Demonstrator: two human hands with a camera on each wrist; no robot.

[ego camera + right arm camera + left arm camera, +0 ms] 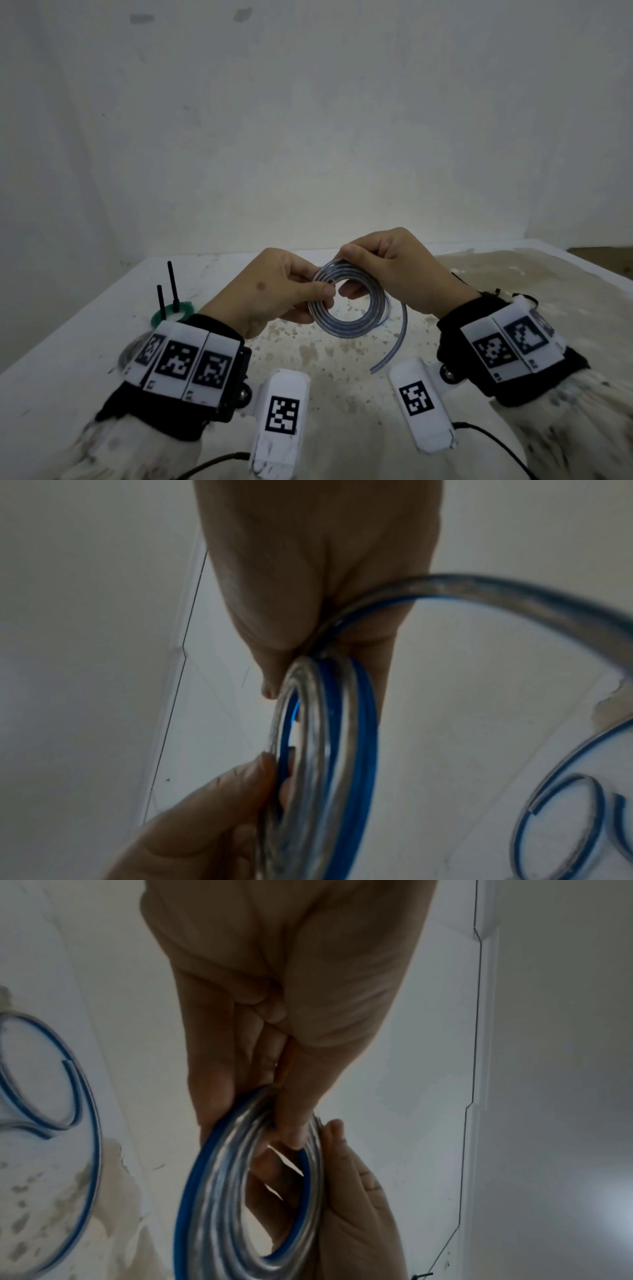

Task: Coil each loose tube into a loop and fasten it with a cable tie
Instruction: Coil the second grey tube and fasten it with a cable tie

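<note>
item: clear blue-striped tube coil point(347, 303), held above table point(513, 308). left hand point(284, 291) pinches coil at 9 o'clock; right hand point(387, 267) pinches 12 o'clock. free tail point(394, 342) hangs at 4 o'clock. risk: springy turns unwinding if either pinch slackens before tying.

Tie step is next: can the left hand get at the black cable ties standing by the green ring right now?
Probably not yet. The left hand pinches the coiled clear blue-striped tube, shared with the right hand. The two black cable ties stand unobstructed left of it, near the green ring; it must let go first.
</note>
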